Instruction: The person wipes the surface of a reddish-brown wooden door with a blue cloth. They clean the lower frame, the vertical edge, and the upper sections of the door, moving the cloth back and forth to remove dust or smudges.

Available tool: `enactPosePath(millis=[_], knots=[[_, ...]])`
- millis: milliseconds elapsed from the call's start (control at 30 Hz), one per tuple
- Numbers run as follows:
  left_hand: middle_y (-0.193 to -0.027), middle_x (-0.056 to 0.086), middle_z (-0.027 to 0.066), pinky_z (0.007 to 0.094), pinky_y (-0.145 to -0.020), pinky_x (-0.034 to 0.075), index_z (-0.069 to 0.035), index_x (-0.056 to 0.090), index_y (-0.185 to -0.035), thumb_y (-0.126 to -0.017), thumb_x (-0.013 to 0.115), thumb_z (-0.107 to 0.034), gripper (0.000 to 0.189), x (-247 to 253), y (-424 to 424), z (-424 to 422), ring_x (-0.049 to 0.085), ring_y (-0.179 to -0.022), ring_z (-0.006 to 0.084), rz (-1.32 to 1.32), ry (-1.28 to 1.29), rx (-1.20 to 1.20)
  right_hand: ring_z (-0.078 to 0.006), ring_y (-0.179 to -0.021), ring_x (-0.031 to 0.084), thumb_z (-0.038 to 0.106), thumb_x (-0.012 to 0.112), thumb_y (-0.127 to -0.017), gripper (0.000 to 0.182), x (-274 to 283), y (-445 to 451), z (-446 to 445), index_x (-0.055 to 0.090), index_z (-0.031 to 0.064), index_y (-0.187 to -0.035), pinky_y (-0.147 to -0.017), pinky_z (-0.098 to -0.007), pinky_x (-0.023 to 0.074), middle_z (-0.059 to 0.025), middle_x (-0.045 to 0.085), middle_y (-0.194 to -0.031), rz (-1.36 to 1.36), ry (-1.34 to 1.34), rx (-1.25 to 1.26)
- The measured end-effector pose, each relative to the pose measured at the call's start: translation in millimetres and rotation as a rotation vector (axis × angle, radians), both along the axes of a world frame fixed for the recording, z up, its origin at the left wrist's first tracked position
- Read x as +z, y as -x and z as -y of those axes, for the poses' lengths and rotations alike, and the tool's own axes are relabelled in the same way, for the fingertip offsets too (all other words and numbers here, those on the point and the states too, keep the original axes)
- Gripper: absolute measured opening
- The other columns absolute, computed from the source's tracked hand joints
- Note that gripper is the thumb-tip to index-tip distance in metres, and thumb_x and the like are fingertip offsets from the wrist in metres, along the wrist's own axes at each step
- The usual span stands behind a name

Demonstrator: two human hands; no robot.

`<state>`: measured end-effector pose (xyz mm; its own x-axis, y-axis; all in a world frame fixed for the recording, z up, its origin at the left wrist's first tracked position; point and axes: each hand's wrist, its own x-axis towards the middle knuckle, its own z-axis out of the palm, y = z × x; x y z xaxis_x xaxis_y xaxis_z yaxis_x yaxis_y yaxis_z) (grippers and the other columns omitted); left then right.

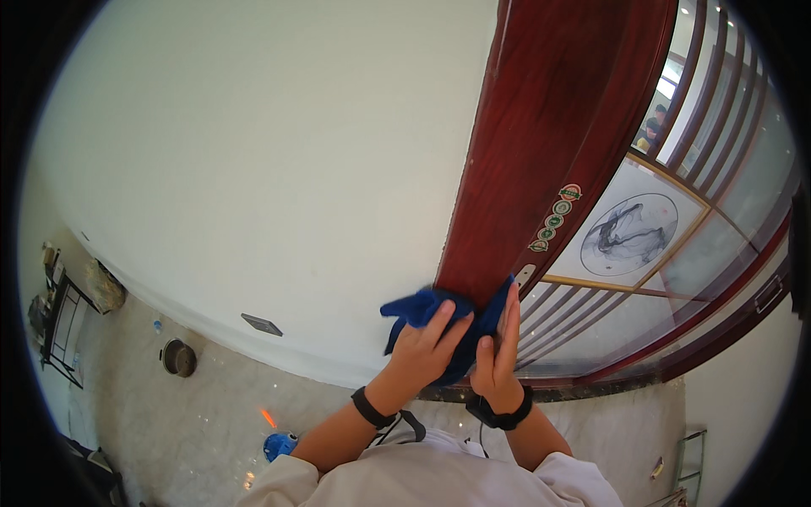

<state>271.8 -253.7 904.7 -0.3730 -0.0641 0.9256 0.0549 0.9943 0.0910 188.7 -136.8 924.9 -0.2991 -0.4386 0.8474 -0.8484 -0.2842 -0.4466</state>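
Note:
A blue cloth (pixel 456 364) is bunched against the lower visible part of a dark red wooden door frame (pixel 545 114), beside the white wall. My left hand (pixel 424 355) presses on the cloth's left part with its fingers over the folds. My right hand (pixel 500 348) lies flat at the cloth's right edge, its fingers pointing up along the frame near a metal strike plate (pixel 525 277). A column of round stickers (pixel 554 220) is on the frame above that plate. Both wrists carry black bands.
Right of the frame is a slatted glass partition (pixel 684 317) with a framed picture (pixel 629 234) showing there. A wall socket (pixel 261 324), a round metal pot (pixel 178 358) and a blue object (pixel 279 447) are at left. A black rack (pixel 66 329) stands far left; a metal ladder-like frame (pixel 690 462) is lower right.

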Motion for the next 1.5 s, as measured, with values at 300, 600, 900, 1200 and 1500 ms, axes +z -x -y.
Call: enactPosePath(millis=[300,600,900,1200,1500], knots=[[-0.14,0.037,0.016,0.0372,-0.078,0.046,-0.014,0.064,-0.118,-0.076,0.062,-0.011,0.043,-15,-1,-11,0.056,-0.1,0.0292,0.077,0.028,0.16,-0.0486,-0.133,0.029,-0.009,0.044,-0.088,0.046,73,13,18,0.033,-0.0055,-0.133,-0.107,-0.0467,0.0277,-0.0372,0.026,-0.141,-0.34,0.037,-0.123],[-0.138,0.037,0.0288,0.0363,-0.068,0.047,-0.004,0.062,-0.117,-0.075,0.059,-0.006,0.042,-28,1,-17,0.06,-0.089,0.0321,0.147,-0.004,0.178,-0.0424,-0.11,0.056,-0.007,0.058,-0.084,0.042,111,8,29,0.047,-0.0087,-0.125,-0.086,-0.0391,0.0514,-0.0391,0.036,-0.133,-0.436,0.109,-0.317],[-0.136,0.042,0.024,0.0467,-0.1,0.034,0.003,0.05,-0.127,-0.085,0.061,-0.016,0.047,-28,4,-23,0.042,-0.12,0.0438,0.259,-0.126,0.116,-0.04,-0.106,0.057,-0.002,0.057,-0.083,0.045,89,3,25,0.05,-0.0045,-0.127,-0.086,-0.0385,0.0508,-0.0346,0.035,-0.138,-0.452,0.096,-0.346],[-0.127,0.049,0.0249,0.0376,-0.08,0.048,-0.002,0.06,-0.106,-0.07,0.072,0.001,0.038,24,-10,-14,0.056,-0.1,0.0353,-0.097,-0.045,0.031,-0.0304,-0.1,0.061,-0.008,0.07,-0.075,0.028,77,17,18,0.061,-0.0029,-0.101,-0.08,-0.0346,0.0538,-0.0221,0.054,-0.115,-0.305,0.444,-0.364],[-0.139,0.035,0.0291,0.0412,-0.093,0.043,0.005,0.048,-0.114,-0.073,0.067,0.001,0.046,206,1,-3,0.048,-0.117,0.0421,-0.01,0.15,0.008,-0.0392,-0.105,0.06,-0.013,0.055,-0.08,0.031,83,1,11,0.058,-0.0049,-0.11,-0.089,-0.0372,0.0487,-0.024,0.06,-0.108,-0.122,0.284,-0.223]])
